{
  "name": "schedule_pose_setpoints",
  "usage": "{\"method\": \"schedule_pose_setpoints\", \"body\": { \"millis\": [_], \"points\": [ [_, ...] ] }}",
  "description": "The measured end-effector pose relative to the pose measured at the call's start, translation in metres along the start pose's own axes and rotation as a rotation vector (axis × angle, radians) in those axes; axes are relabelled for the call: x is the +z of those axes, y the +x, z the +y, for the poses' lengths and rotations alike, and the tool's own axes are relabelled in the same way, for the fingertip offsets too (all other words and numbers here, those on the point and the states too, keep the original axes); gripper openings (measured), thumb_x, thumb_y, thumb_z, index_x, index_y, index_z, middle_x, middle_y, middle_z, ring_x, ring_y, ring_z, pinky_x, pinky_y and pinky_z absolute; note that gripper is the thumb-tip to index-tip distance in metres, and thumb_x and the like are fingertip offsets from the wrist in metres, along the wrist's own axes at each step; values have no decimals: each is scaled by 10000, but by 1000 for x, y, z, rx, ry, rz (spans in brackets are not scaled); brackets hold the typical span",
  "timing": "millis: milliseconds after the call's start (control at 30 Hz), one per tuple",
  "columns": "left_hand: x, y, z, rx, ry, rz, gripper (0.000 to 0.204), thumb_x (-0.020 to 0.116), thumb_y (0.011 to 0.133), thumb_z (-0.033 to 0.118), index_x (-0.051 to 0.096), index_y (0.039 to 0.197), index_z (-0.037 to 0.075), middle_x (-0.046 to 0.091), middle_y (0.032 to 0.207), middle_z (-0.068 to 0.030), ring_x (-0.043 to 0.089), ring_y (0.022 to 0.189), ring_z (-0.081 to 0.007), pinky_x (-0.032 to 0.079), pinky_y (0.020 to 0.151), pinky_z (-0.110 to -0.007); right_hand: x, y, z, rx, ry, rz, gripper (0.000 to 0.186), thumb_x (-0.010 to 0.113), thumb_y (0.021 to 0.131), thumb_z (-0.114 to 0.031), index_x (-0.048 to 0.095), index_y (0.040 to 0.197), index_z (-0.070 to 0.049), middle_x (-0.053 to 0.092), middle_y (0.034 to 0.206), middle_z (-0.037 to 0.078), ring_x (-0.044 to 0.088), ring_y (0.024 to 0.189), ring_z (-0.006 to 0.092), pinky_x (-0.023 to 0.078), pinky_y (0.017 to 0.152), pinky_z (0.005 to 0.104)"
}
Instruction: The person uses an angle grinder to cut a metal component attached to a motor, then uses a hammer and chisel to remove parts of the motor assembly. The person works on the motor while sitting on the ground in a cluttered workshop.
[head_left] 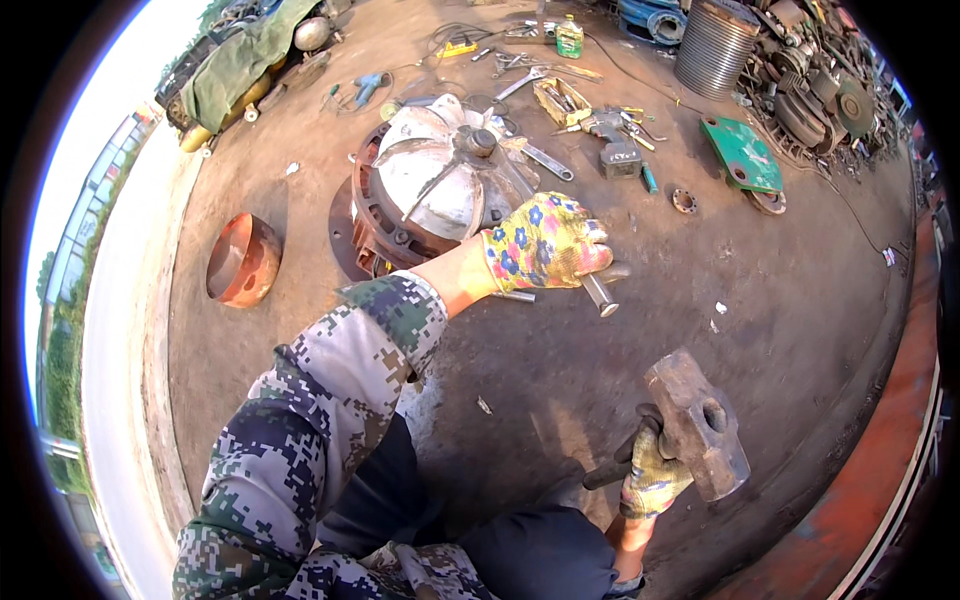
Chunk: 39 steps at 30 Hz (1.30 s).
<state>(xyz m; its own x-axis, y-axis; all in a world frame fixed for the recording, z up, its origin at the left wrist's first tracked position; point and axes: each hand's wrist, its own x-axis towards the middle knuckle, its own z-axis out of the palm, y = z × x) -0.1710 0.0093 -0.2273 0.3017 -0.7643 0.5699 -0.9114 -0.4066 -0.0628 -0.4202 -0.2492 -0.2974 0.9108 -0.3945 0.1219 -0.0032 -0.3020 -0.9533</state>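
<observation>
My gloved left hand (540, 240) is closed round a steel bar (601, 296), whose round end sticks out below my fingers. Beyond the hand sits a domed, white-painted metal housing (430, 180) with ribs and a central stub, on a rusty bolted flanged base (370, 220). The bar's upper part slants toward it; whether they touch, I cannot tell. At lower right, my gloved right hand (652, 470) grips the dark handle of a heavy hammer, its worn steel head (700, 425) just above my fingers.
A rusty ring (243, 260) lies left. Behind are wrenches (548, 160), a power drill (610, 135), a tool box (560, 102) and cables. A green plate (742, 155) and piled scrap parts (820, 90) stand right. A pale strip (120, 350) runs along the left, a rusty edge (880, 420) along the right.
</observation>
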Motion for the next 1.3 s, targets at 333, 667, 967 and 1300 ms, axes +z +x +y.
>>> {"method": "schedule_pose_setpoints", "body": {
  "millis": [333, 667, 967, 1300],
  "points": [
    [-13, 2, -7, -45, -80, 93, 223, 761, 628, 211, 617, 790, 158, 611, 769, -39, 678, 722, -295, 531, 599, -436, -17, -4, -28, 57, -209, -218, 224, 659, 959, -72, 674, 1163, 19, 651, 985, 92, 602, 847, 165, 496, 743, 310],
    [-11, -12, -20, -88, -186, 215, 253, 790, 674, 234, 652, 866, 144, 635, 806, -69, 681, 757, -318, 542, 651, -449, 15, 22, -38, -490, -816, -429, 311, 669, 976, -123, 632, 1259, 1, 662, 1249, 123, 629, 1141, 187, 539, 943, 334],
    [-2, 4, 10, -29, -171, 226, 183, 751, 696, 233, 641, 815, 147, 620, 773, -49, 697, 765, -297, 541, 616, -445, -5, 5, -33, 247, -215, -295, 321, 651, 984, -110, 638, 1292, -19, 682, 1247, 125, 663, 1124, 231, 551, 935, 366],
    [-4, -2, 11, 32, -67, 173, 169, 739, 667, 234, 631, 772, 156, 552, 713, -16, 632, 690, -254, 499, 597, -405, 9, 9, -43, 155, -463, -292, 361, 596, 1012, -89, 608, 1367, -29, 683, 1270, 131, 652, 1178, 290, 526, 1000, 401]
  ]
}}
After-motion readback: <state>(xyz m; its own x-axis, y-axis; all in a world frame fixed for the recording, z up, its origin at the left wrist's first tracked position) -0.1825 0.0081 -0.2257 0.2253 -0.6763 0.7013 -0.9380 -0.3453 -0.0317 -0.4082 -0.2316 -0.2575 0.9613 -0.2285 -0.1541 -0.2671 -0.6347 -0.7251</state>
